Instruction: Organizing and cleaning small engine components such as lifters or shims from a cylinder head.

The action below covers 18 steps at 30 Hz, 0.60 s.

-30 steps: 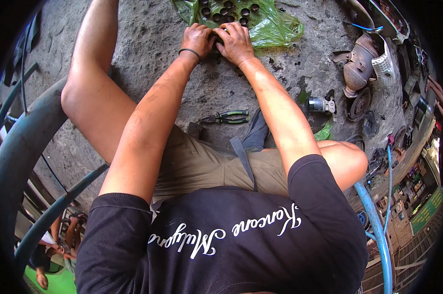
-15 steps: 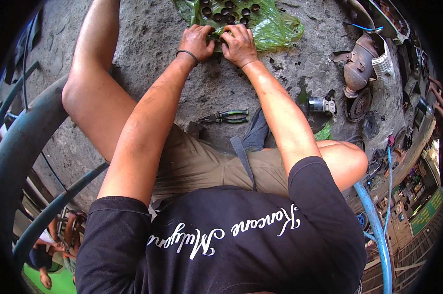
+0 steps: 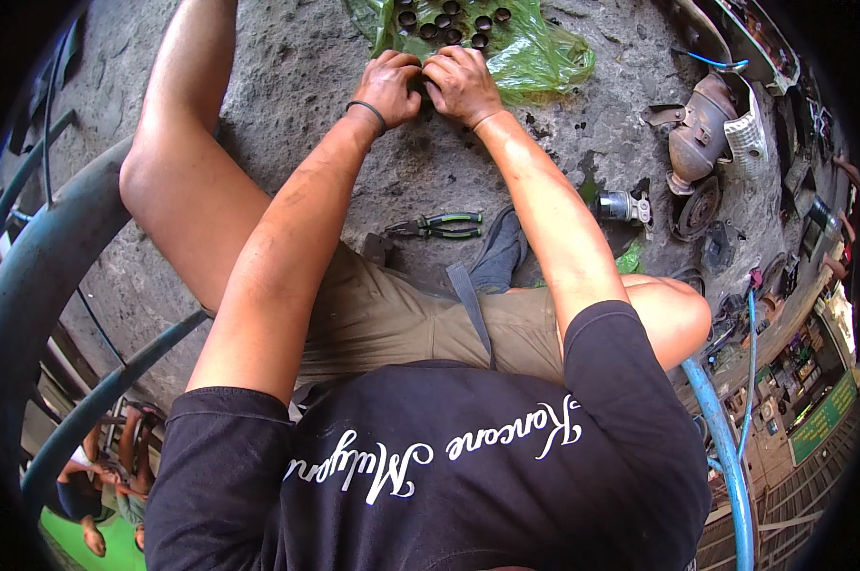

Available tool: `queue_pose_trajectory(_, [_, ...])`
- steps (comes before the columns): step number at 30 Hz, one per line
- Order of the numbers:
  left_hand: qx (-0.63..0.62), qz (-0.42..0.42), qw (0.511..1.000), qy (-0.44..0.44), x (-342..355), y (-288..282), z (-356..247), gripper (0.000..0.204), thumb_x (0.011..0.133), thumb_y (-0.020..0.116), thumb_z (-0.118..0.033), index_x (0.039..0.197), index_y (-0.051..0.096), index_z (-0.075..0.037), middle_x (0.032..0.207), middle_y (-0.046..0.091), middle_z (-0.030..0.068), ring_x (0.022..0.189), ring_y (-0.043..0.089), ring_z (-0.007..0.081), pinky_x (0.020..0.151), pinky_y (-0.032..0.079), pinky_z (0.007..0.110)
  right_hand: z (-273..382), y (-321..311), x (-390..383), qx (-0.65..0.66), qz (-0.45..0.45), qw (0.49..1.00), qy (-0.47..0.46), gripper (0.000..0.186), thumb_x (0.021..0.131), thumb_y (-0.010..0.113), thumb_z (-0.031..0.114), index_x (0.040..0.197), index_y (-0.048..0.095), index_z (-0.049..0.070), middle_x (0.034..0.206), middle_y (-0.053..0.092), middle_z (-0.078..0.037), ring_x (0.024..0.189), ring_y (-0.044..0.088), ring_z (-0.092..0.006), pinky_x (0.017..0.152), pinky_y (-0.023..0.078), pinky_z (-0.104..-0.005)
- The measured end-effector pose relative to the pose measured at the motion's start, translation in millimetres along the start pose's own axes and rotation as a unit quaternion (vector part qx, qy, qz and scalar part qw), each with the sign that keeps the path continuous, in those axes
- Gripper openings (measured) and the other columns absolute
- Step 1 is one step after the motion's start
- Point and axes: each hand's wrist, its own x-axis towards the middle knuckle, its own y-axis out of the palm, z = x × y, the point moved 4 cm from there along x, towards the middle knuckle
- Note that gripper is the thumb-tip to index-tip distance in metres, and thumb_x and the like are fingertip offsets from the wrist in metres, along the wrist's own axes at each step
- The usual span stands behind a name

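Note:
At the top centre, my left hand (image 3: pixel 389 88) and my right hand (image 3: pixel 461 86) are side by side with curled fingers, closed on something small and dark that their fingers mostly hide. They are at the near edge of a crumpled green plastic bag (image 3: pixel 552 67). Just beyond my fingertips, several small round dark cup-like pieces (image 3: pixel 480 41) lie on the bag. A dark band circles my left wrist.
Green-handled pliers (image 3: pixel 449 224) lie before my crossed leg. To the right are a rusty metal canister (image 3: pixel 696 138), a silver cylindrical part (image 3: pixel 617 204) and a blue hose (image 3: pixel 725 438). Bluish tubes (image 3: pixel 44 271) curve along the left, with people (image 3: pixel 87 495) at lower left.
My hands have drawn slightly closer together since half a second ago, fingers still curled at the bag's near edge. The pliers and metal parts have stayed where they were.

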Motion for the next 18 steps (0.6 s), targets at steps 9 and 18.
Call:
queue_pose_trajectory(9, [0.000, -0.043, 0.998, -0.040, -3.4, 2.2, 6.7, 0.016, 0.077, 0.072, -0.015, 0.091, 0.070, -0.006, 0.099, 0.068, 0.0064, 0.097, 0.061, 0.0286, 0.088, 0.049, 0.042, -3.6, 8.2, -1.1, 0.043, 0.030, 0.990, 0.134, 0.014, 0.083, 0.068, 0.026, 0.092, 0.069, 0.015, 0.094, 0.068, 0.000, 0.103, 0.057, -0.0212, 0.091, 0.041, -0.0393])
queue_pose_trajectory(18, [-0.054, 0.002, 0.978, -0.199, 1.4, 7.1, 11.6, 0.015, 0.081, 0.072, -0.021, 0.092, 0.071, -0.010, 0.093, 0.070, 0.0103, 0.094, 0.064, 0.0315, 0.086, 0.051, 0.044, -4.4, 14.2, -5.7, 0.073, 0.012, 0.973, 0.218, 0.028, 0.079, 0.068, 0.018, 0.106, 0.063, 0.020, 0.092, 0.061, -0.001, 0.099, 0.055, -0.0248, 0.087, 0.042, -0.0404])
